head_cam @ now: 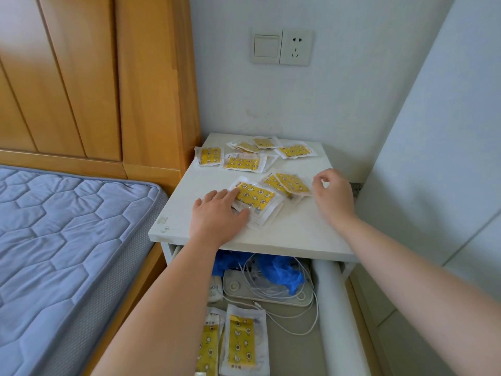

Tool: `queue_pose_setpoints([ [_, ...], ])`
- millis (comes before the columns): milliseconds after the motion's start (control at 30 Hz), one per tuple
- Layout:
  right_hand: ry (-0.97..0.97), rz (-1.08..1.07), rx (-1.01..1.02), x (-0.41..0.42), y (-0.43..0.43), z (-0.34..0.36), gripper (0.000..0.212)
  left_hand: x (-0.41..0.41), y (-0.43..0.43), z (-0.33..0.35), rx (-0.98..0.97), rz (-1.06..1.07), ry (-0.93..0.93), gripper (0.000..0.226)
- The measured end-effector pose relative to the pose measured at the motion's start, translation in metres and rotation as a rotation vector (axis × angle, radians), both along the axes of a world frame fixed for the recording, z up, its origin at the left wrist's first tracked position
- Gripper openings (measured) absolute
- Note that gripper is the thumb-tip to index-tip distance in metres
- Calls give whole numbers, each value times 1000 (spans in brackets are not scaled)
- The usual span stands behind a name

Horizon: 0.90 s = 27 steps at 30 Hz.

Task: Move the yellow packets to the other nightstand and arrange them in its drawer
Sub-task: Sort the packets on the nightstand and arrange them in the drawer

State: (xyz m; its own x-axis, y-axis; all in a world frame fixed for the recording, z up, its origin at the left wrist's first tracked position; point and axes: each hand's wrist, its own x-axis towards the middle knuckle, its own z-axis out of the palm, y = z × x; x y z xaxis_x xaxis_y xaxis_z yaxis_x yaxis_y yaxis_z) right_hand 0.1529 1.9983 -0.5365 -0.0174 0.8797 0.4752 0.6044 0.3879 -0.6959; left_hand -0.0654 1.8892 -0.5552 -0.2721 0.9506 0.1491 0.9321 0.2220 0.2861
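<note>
Head view, white cable (pixel 316 308), blue plastic (pixel 284 272) crowding drawer (pixel 333 308), mattress (pixel 67 226) left

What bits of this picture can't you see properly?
Head view:
- Packet stack: the left hand covers part, so no count.
- Open drawer: the nightstand top hides its back.
- Drawer packets: cut by the bottom edge and the left arm.
- Right hand: pinching the nearest packet or not, unclear.

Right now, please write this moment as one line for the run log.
left hand: flat on packet stack | right hand: curled beside packet pair, grip unclear | drawer: open, yellow packets inside
</note>
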Motion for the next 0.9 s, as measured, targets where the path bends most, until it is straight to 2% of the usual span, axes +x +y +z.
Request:
queue_pose_setpoints([
  [33, -65, -19, -56, -2, 6, 2, 20, 0, 0, 0, 0, -1, 0, 63],
  [133, -290, -52, -322, -12, 23, 10, 56, 0, 0, 0, 5, -1, -3, 63],
  [200, -411, -70, -431, -18, 32, 14, 70, 0, 0, 0, 6, -1, 3, 63],
  [400, -560, -96, -550, -29, 43, 21, 80, 1, -1, 1, -4, -6, 21, 62],
  [667, -349, -98, -728, -11, 44, 31, 67, 1, -3, 2, 0, -12, 21, 62],
  [800, -109, -47, -747, 1, 55, 35, 42, 1, -2, 2, 2, -15, 15, 62],
  [900, 0, 66, -729, -10, 55, 49, 19, 1, -2, 2, 2, -16, 21, 62],
])
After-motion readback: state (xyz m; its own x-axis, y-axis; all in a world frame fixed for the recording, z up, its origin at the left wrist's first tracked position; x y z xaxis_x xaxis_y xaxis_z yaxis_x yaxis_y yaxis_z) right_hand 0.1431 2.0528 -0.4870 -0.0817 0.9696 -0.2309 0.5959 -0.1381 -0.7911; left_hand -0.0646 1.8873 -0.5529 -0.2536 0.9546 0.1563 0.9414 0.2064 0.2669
